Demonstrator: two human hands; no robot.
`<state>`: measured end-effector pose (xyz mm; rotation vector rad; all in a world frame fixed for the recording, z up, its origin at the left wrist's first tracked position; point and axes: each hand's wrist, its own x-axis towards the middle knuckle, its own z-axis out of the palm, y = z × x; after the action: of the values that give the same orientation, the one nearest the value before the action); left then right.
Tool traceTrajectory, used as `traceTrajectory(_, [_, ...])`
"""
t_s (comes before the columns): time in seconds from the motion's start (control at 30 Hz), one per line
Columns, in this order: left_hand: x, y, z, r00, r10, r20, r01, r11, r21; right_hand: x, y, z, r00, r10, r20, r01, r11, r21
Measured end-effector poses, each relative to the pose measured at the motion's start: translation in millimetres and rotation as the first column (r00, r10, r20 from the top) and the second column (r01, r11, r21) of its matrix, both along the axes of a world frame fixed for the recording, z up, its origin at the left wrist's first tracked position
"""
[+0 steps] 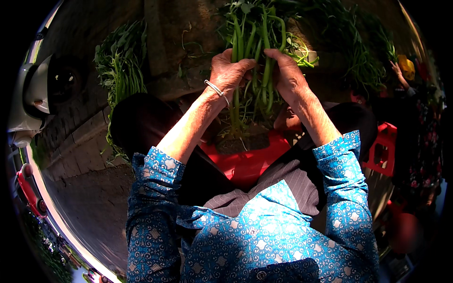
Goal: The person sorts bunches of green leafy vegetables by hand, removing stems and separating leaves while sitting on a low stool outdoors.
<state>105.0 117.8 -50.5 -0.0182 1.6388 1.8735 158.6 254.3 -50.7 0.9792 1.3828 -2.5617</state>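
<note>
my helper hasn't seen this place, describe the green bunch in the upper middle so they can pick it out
Find the blue patterned shirt at lower middle, then follow its sleeves up to the left hand and right hand. Between them runs a bunch of long green vegetable stalks. Unlike the left leafy heap and the upper-right leafy heap, both hands hold it.

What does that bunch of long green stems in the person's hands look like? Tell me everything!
The bunch of long, slim, smooth-looking green stems is loose, some straight, some bent over, with darker green leaves at its far end. It runs up toward the picture's top edge, its near end thinner and straggly. The left hand grips its left side and the right hand its right.
</note>
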Motion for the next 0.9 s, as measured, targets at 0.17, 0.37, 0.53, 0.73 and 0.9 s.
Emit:
traceTrajectory(0.17, [-4,-3,0,1.0,0.015,-0.011,-0.014,0.998,0.058,1,1,0,1.0,0.024,0.018,-0.025,0.996,0.084])
traceTrajectory(0.37, [3,0,-1,0.996,-0.07,-0.06,0.069,0.998,-0.015,0,0,-1,0.996,0.084,0.008,-0.084,0.996,0.03])
traceTrajectory(0.53, [8,5,-1,0.997,-0.069,-0.036,0.069,0.998,0.001,-2,-9,2,0.997,0.062,0.042,-0.06,0.997,-0.053])
traceTrajectory(0.73, [6,2,-1,0.998,-0.055,0.044,0.052,0.996,0.071,0,-9,3,0.995,0.098,0.019,-0.098,0.995,-0.003])
traceTrajectory(0.9, [4,1,-1,0.994,-0.084,0.071,0.08,0.995,0.054,5,-7,11,0.982,0.185,0.031,-0.186,0.982,0.042])
